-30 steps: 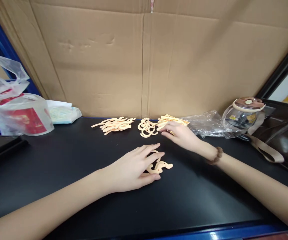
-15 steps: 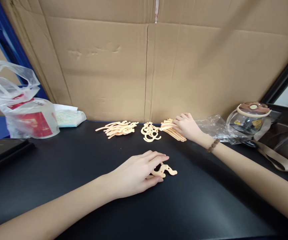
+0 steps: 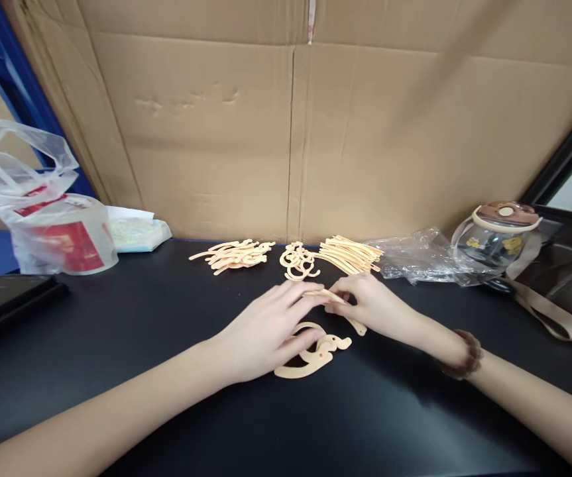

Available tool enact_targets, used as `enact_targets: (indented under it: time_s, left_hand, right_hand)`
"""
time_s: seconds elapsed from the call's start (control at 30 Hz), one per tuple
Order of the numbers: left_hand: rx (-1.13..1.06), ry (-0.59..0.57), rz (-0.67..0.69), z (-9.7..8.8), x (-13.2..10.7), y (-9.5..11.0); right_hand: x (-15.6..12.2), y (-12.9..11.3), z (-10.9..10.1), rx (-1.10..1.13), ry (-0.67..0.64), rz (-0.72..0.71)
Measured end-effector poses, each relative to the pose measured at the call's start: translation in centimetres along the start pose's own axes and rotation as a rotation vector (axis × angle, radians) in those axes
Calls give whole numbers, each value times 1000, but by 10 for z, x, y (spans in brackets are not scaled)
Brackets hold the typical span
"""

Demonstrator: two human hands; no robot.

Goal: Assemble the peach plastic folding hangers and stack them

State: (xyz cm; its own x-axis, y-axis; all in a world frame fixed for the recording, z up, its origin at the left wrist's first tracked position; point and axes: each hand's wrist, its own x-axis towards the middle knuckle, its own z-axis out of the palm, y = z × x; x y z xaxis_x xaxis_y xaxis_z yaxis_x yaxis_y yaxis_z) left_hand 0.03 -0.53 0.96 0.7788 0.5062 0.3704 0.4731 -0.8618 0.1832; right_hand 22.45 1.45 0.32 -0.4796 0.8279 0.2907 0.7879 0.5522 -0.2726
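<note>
My left hand (image 3: 270,328) rests on a small cluster of pale wooden curved pieces (image 3: 310,354) lying on the black table (image 3: 166,371), and its fingertips also touch one end of a thin wooden strip (image 3: 338,303). My right hand (image 3: 372,306) pinches that strip from the other side. Behind them, along the cardboard wall, lie three piles of wooden parts: long curved pieces (image 3: 233,254) at the left, hook-shaped pieces (image 3: 298,260) in the middle, and straight strips (image 3: 352,255) at the right.
A cardboard sheet (image 3: 290,132) closes off the back. At the left stand a plastic bag with a red-labelled tub (image 3: 52,232), a tissue pack (image 3: 136,233) and a dark tray (image 3: 2,301). At the right are crumpled clear plastic (image 3: 417,255), a lidded jar (image 3: 494,235) and a brown bag (image 3: 564,278).
My right hand left the strip pile at the back and came forward with one strip to meet my left hand. My left fingers lifted to touch the strip.
</note>
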Motion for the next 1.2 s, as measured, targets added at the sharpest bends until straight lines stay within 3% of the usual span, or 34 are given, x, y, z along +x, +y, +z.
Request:
enact_targets:
  time_s: [0.1,0.27,0.4,0.57,0.77,0.97,1.2]
  left_hand:
    - [74,52,-112,4,1,-13]
    - [78,-47,-225,6,3,-29]
    - [83,-48,-227,1,3,-34]
    - [129,-82,-183,-6,1,-40]
    - [162,-116,-196,-13,1,-41]
    - [109,-104,-212,-9,0,-40]
    - [-59,-7,-252,7,-1,-37]
  right_hand:
    - [-3,-8,6,101,-22,20]
    - [-6,-7,10,288,-58,82]
    - [-7,0,12,336,-62,97]
    - [-6,5,11,195,26,83]
    - [-5,7,10,159,28,88]
    - [-6,6,14,137,47,35]
    - [-6,-4,13,442,44,32]
